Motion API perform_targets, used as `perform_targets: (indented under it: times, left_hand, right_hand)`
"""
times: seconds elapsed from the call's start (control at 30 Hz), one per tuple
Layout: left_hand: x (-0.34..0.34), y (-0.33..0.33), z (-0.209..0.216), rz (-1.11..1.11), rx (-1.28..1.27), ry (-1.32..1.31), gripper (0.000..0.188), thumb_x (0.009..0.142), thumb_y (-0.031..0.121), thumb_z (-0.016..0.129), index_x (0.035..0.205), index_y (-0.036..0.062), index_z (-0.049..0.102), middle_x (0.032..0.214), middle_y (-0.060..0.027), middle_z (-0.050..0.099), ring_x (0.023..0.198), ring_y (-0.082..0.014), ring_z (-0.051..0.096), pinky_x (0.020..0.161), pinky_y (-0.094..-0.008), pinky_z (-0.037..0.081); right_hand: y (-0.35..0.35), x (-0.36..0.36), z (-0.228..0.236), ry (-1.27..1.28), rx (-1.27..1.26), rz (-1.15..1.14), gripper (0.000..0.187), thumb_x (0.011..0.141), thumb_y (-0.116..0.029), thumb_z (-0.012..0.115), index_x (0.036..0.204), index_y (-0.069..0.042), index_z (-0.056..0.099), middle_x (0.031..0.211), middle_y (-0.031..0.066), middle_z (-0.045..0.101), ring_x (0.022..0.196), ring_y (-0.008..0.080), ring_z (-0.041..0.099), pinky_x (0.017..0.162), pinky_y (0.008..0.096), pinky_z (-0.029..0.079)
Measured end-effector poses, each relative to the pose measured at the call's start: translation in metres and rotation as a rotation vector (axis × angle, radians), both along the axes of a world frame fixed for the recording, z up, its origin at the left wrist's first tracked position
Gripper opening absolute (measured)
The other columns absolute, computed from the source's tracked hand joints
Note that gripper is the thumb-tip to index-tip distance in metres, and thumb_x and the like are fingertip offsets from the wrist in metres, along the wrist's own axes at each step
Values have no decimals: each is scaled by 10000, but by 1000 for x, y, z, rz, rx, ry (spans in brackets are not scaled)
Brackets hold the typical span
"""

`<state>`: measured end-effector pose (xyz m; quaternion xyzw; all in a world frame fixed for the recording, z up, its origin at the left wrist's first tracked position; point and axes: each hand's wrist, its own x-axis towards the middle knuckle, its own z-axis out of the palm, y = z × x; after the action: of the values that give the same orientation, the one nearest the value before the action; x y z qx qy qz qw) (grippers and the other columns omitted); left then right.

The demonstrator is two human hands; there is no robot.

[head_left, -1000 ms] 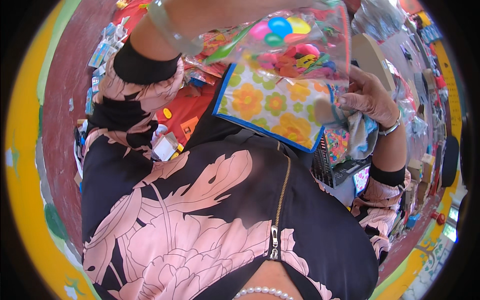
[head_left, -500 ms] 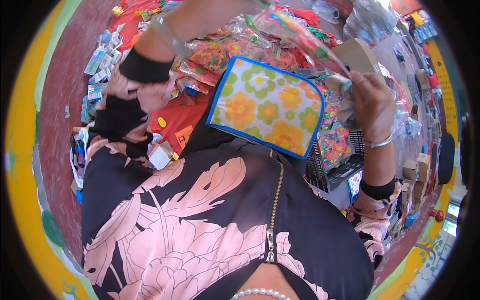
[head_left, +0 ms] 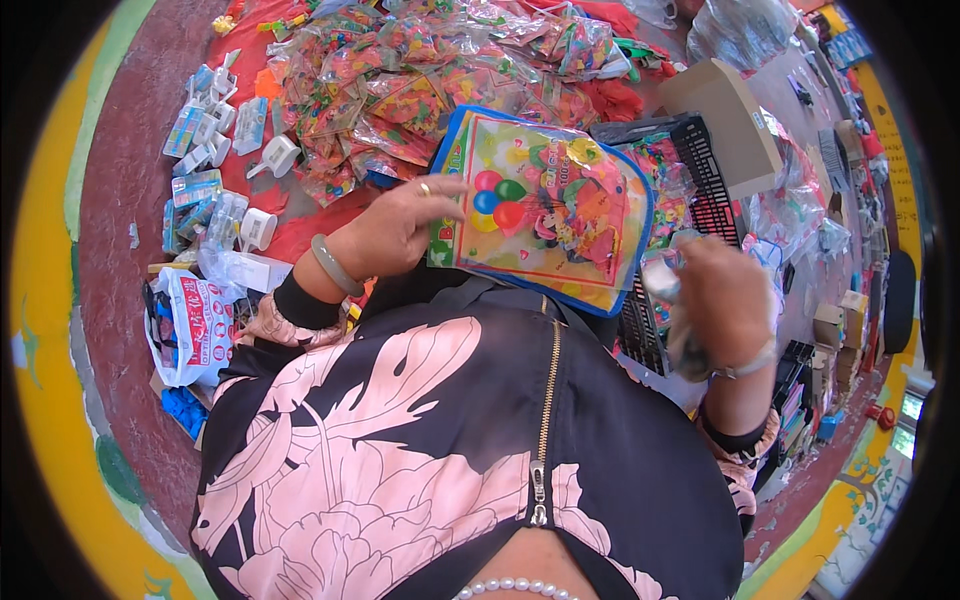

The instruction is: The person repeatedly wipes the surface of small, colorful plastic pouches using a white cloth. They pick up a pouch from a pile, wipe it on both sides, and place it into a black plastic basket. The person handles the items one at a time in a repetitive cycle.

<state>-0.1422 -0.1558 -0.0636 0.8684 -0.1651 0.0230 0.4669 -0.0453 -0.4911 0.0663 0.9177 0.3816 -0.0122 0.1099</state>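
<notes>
My left hand [head_left: 400,228] grips the left edge of a flat, brightly printed plastic packet [head_left: 545,210] with a blue rim and balloon pictures, held in front of my chest. A grey bangle sits on that wrist. My right hand [head_left: 720,300], with a bracelet on its wrist, is closed around crumpled clear plastic film [head_left: 668,285] next to the packet's right side. Beyond the packet lies a heap of several similar colourful packets [head_left: 420,80] on a red cloth [head_left: 310,230].
A black plastic crate [head_left: 700,180] and a brown cardboard box [head_left: 725,115] stand at the right. Small white and blue boxed goods [head_left: 215,150] lie at the left on the reddish floor, with a printed white bag [head_left: 195,320] nearer me. More clear bags [head_left: 745,30] sit beyond the box.
The packet has come down from high in front of me and now shows its balloon side instead of the flowered side. My left hand has lowered to its left edge; my right hand dropped lower.
</notes>
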Motion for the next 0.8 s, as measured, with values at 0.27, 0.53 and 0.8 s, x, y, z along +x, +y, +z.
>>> perform_targets:
  times: [0.27,0.53,0.8]
  left_hand:
    - [26,-21,-35,495,-690,286,342,801,-19,606,1120,-1,485,1014,-84,602,859,-96,568,725,-228,478]
    - [36,-21,-60,456,-707,216,413,780,-53,623,1161,-9,469,891,-38,625,811,-88,595,717,-228,481]
    - [35,-20,-62,464,-704,327,440,778,-47,644,1181,-41,468,815,-36,609,720,-70,567,630,-214,468]
  right_hand:
    - [113,-3,-31,-170,914,368,266,737,-178,689,982,-82,652,1012,78,626,910,241,596,749,375,450]
    - [130,-13,-146,-43,402,212,435,821,-205,495,1248,-128,532,1308,155,486,1244,296,439,833,421,371]
    - [101,11,-128,-157,284,-67,436,798,-161,496,1226,-101,550,1315,132,490,1229,286,452,882,424,363]
